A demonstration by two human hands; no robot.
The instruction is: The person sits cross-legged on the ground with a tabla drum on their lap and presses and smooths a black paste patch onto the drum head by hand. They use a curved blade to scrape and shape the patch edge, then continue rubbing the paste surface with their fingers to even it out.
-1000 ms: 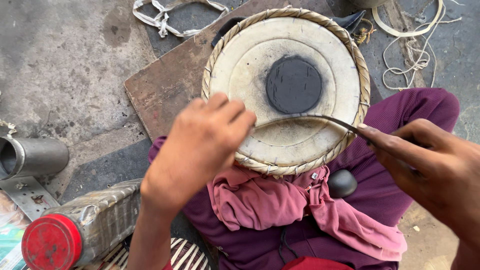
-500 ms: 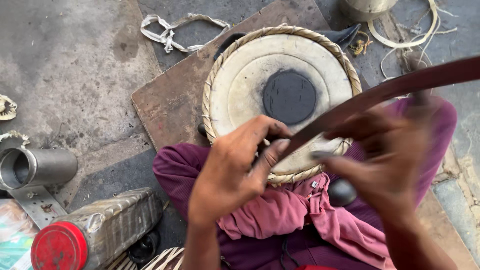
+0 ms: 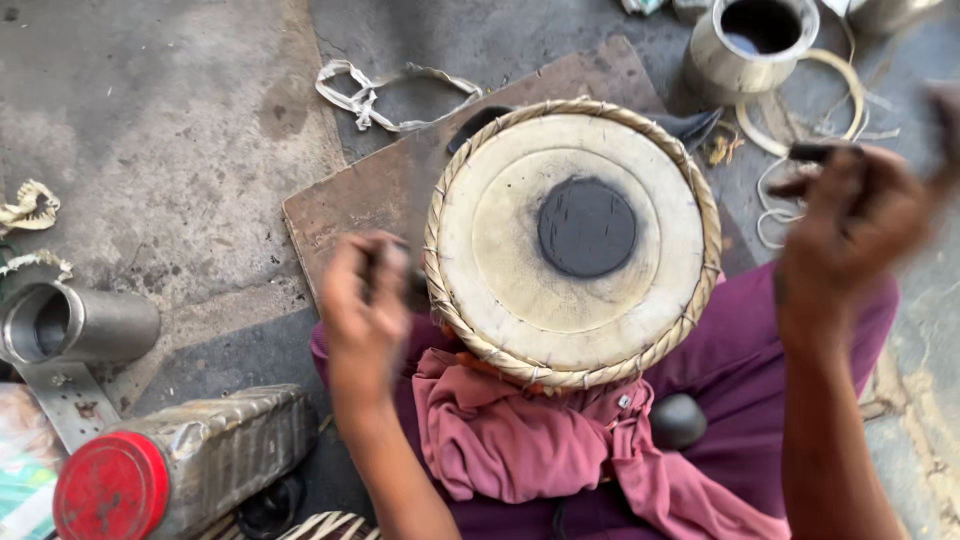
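A round drum (image 3: 575, 245) sits in the middle of the frame, resting in the person's lap on a pink cloth (image 3: 520, 440); the cloth looks like a soft pad that keeps the drum from sliding; the drum's pale skin faces up, with a black circle (image 3: 586, 227) in its middle and a woven ring (image 3: 700, 300) around the edge.

The hands are well apart, one on each side of the drum; the left hand (image 3: 365, 300) is at the drum's left edge, curled shut around something thin and dark, but it is too blurry to say what; the right hand (image 3: 860, 220) is up at the right of the frame, away from the drum, fingers curled, pinching a small dark thing, also blurred.

A brown board (image 3: 360, 200) lies on the floor under the drum; a white strap (image 3: 380, 95) lies above it at the upper left; a metal cup (image 3: 750, 40) stands at the top right, with loops of cord (image 3: 800, 150) beside it; at the lower left lie a metal pipe (image 3: 75, 325) and a bottle with a red cap (image 3: 150, 470), within easy reach of the left hand; a dark round stone (image 3: 678, 420) rests on the purple lap.
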